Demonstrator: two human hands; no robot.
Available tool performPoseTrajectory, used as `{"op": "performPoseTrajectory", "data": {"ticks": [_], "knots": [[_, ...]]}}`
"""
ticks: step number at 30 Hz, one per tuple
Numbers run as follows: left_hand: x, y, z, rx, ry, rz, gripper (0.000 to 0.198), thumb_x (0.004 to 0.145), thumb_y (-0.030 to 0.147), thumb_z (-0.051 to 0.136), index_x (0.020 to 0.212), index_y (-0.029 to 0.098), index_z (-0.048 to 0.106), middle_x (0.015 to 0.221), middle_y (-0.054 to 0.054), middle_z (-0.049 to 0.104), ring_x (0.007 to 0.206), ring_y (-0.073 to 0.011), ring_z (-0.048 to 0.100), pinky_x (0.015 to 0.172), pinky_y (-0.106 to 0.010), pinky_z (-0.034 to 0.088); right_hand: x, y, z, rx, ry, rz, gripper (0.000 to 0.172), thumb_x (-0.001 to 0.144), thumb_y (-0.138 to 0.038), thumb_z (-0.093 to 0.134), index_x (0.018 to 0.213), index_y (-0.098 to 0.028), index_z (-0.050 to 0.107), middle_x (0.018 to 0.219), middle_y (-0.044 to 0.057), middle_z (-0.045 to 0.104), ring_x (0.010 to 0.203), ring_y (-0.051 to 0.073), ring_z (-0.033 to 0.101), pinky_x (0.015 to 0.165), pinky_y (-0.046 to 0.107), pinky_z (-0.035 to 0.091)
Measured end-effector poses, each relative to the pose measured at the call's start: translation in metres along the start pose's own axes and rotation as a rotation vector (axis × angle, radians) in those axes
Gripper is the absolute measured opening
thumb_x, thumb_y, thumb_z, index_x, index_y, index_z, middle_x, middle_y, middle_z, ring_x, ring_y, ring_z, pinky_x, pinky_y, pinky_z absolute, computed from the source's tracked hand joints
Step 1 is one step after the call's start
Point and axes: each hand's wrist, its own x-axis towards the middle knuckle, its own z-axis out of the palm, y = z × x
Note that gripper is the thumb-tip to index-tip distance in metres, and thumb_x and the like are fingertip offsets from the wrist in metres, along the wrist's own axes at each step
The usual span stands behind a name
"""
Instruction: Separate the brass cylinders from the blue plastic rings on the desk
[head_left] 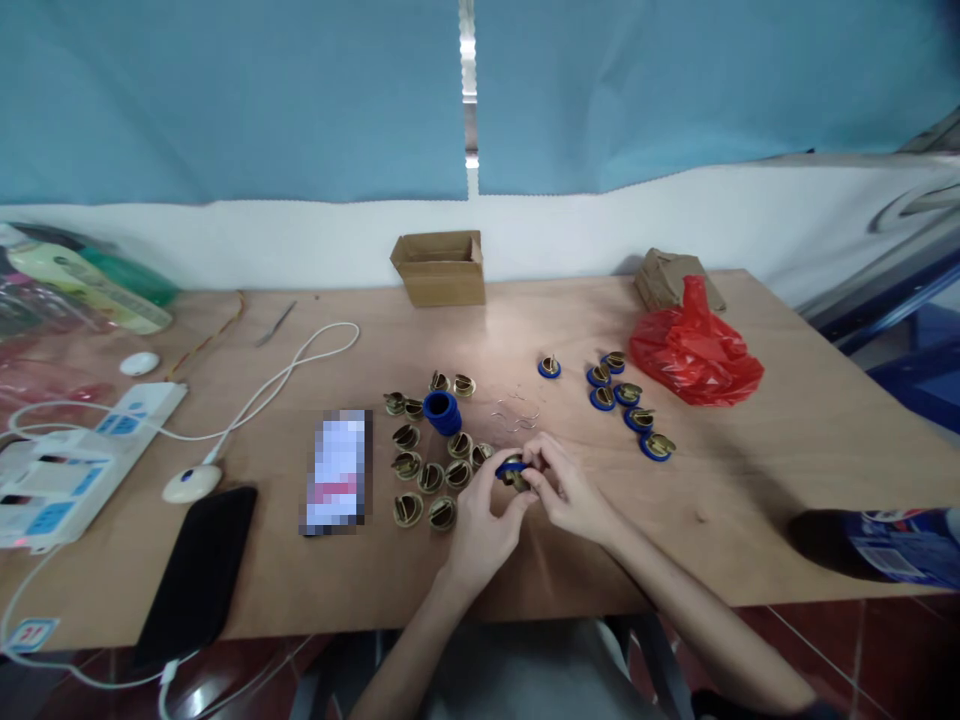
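Note:
Between my hands is a brass-coloured round fitting with a blue ring around it. My left hand grips it from the left, thumb and fingers closed on its edge. From the right, my right hand pinches the same fitting with its fingertips. Just left of my hands lie several brass fittings without rings, each with a raised tab. Among them stands a stack of blue rings. Several fittings with blue rings lie to the right, one apart from the others. Thin curved wire pieces lie beyond my hands.
An open cardboard box stands at the back by the wall. A red plastic bag and a brown paper package are back right, a dark bottle front right. Phones, white cables and a power strip occupy the left.

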Motion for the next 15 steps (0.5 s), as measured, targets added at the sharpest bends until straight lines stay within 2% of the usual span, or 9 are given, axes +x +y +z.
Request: {"op": "performPoseTrajectory", "data": {"ticks": [11,15], "knots": [[0.002,-0.009,-0.001,-0.016,0.011,-0.028,0.043,0.085,0.019,0.066,0.128,0.023,0.059,0.127,-0.009,0.07,0.12,-0.0255,0.066,0.106,-0.042,0.053,-0.002,-0.003,0.002,0.001,-0.042,0.037,0.008,0.096,-0.016,0.049,0.093,-0.023,0.048,0.083,0.0,0.049,0.073,0.017,0.048,0.066,0.029,0.04],[0.001,-0.012,-0.001,-0.055,-0.011,-0.029,0.047,0.088,0.019,0.064,0.134,0.024,0.056,0.136,-0.01,0.066,0.126,-0.0253,0.062,0.11,-0.043,0.05,-0.002,-0.006,-0.002,0.038,0.015,0.061,0.003,0.097,-0.023,0.054,0.094,-0.023,0.053,0.082,0.0,0.052,0.073,0.016,0.05,0.066,0.029,0.042]]}}
